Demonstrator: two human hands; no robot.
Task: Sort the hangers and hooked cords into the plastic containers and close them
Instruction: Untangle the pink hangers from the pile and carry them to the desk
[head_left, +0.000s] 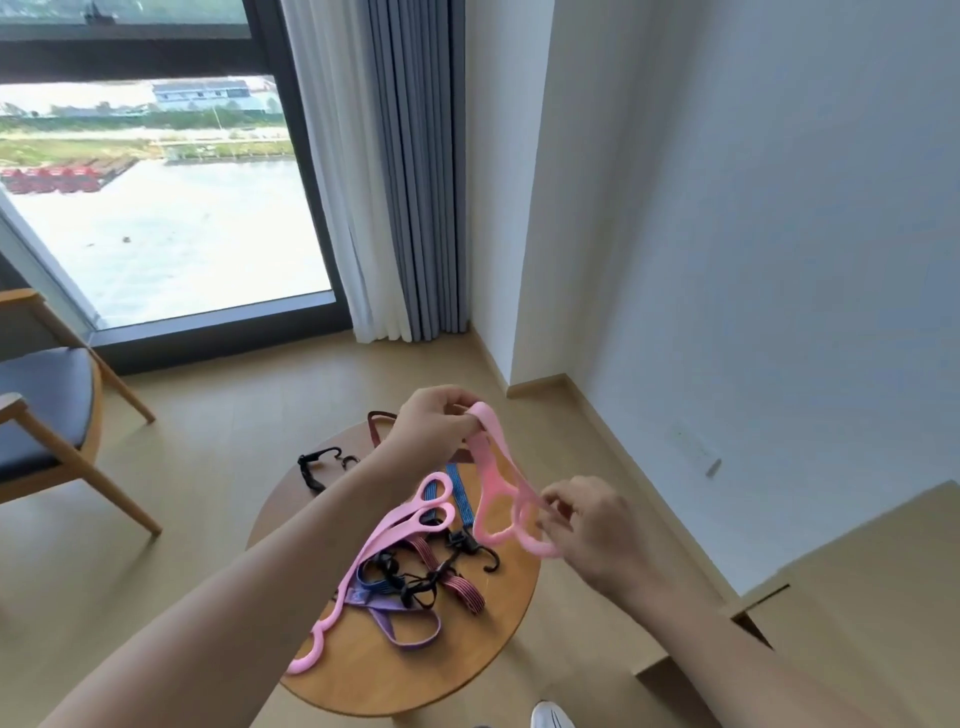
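Left hand (434, 422) pinching, right hand (589, 525) seemingly pinching

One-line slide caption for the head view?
Left hand and right hand hold a pink hanger above a round table strewn with hooked cords.

Above the round wooden table (483, 654) I see the left hand (436, 423) pinching the upper end of a pink hanger (493, 488), while the right hand (589, 525) holds its lower end with the loops, so it hangs tilted between them, lifted off the table. Below it lie more pink hangers (387, 538), close together and reaching over the near left edge. Touching them is a tangle of hooked cords (457, 582), blue and red-striped with black hooks, and a purple strap (410, 631). A wooden chair (49, 410) stands at the left below the window (156, 208).
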